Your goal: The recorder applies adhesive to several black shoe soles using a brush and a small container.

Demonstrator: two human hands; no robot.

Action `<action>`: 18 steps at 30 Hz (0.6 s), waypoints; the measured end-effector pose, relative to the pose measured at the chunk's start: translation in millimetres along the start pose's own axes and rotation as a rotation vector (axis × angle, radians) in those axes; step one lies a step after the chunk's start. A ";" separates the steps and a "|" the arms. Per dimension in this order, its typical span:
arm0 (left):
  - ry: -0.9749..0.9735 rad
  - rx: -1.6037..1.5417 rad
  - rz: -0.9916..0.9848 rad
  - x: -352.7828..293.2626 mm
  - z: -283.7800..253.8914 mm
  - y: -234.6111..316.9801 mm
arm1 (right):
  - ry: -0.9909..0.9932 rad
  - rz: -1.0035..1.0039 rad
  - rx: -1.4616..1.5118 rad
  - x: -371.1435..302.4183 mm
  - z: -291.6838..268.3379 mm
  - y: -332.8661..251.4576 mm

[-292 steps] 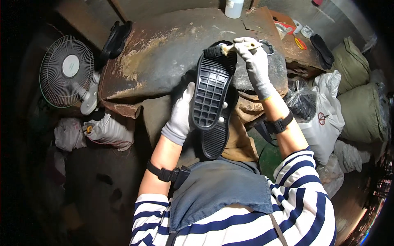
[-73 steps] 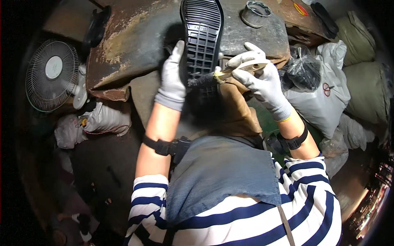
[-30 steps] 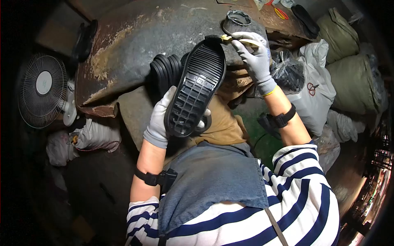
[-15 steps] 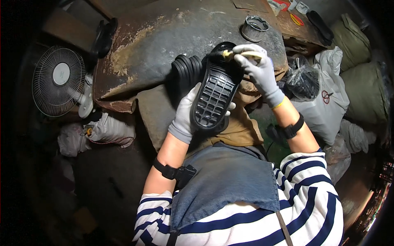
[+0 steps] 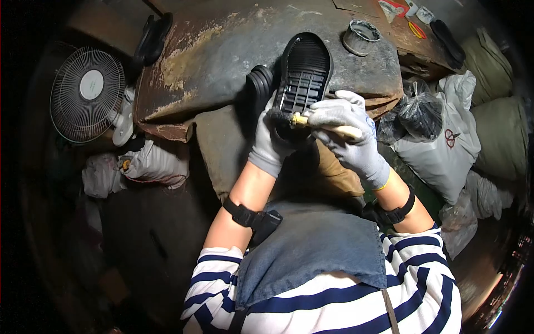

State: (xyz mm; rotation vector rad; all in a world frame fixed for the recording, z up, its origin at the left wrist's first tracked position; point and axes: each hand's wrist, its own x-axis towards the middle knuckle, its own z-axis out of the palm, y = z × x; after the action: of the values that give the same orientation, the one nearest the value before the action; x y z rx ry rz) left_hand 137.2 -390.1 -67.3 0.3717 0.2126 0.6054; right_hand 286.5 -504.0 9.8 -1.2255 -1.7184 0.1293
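Note:
A black shoe sole (image 5: 303,78) with a wet-looking grid of ribs is held by my left hand (image 5: 270,139), gloved in grey-white, which grips it near the heel end. My right hand (image 5: 347,125), in a matching glove, closes round the pale handle of a brush (image 5: 299,119). The dark brush head lies over the sole's near end, and the bristles hide part of that end. Just left of the sole, more black soles (image 5: 260,82) stand stacked at the edge of the worn work table (image 5: 222,67).
On the table's far right stands a round, crusted tin (image 5: 361,38). A fan (image 5: 89,92) is at the left, with white sacks (image 5: 156,164) below it. Plastic bags (image 5: 439,147) crowd the right side. Beyond, scissors (image 5: 416,30) lie near another black sole (image 5: 446,42).
My right hand has drawn the brush from the sole's far end down to its near end. My left hand's grip has shifted, and the sole sits farther from me.

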 end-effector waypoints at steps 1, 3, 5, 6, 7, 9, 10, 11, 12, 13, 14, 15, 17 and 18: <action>-0.229 -0.304 -0.073 4.0 -1.0 2.1 | -0.012 0.002 0.005 -3.0 3.0 -3.5; -0.141 -0.495 -0.108 6.6 7.7 5.7 | -0.002 -0.010 0.020 -4.9 3.8 -9.0; -0.307 -0.314 -0.188 9.6 -3.3 24.8 | -0.070 0.019 0.030 -9.2 1.4 -17.2; -0.243 -0.372 -0.187 11.1 9.0 31.2 | -0.080 0.068 0.062 -14.6 -1.1 -17.9; -0.338 -0.287 -0.174 9.1 5.2 40.5 | -0.088 0.069 0.061 -18.2 -1.8 -19.3; -0.277 -0.144 0.028 2.7 -1.6 51.3 | -0.042 0.156 0.153 -24.4 -6.1 -19.2; -0.240 -0.187 0.003 -2.4 2.0 57.1 | -0.054 0.199 0.174 -27.0 -11.7 -16.3; -0.219 -0.032 0.065 -3.9 4.7 60.4 | -0.012 0.244 0.194 -33.2 -12.3 -9.3; -0.169 0.038 0.108 -8.0 10.4 62.6 | 0.045 0.272 0.203 -28.4 -10.8 -9.9; -0.118 0.109 0.152 -11.0 13.7 64.3 | 0.102 0.298 0.212 -21.0 -9.2 -13.5; -0.118 0.107 0.154 -12.2 12.4 65.9 | 0.147 0.553 0.457 -13.9 -6.3 -24.4; -0.143 0.123 0.135 -14.1 11.0 66.0 | 0.136 0.652 0.536 -10.6 2.4 -24.1; -0.168 0.131 0.110 -10.7 2.6 64.8 | -0.009 0.445 0.145 2.2 8.5 -17.4; -0.112 0.175 0.102 -13.3 2.5 66.5 | -0.001 0.364 0.107 8.4 9.6 -13.9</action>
State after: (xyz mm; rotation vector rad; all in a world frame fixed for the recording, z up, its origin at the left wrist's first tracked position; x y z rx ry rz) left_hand 93.1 -348.2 -37.3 0.5869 0.1403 0.6658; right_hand 270.0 -500.3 18.2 -1.4455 -1.4544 0.4332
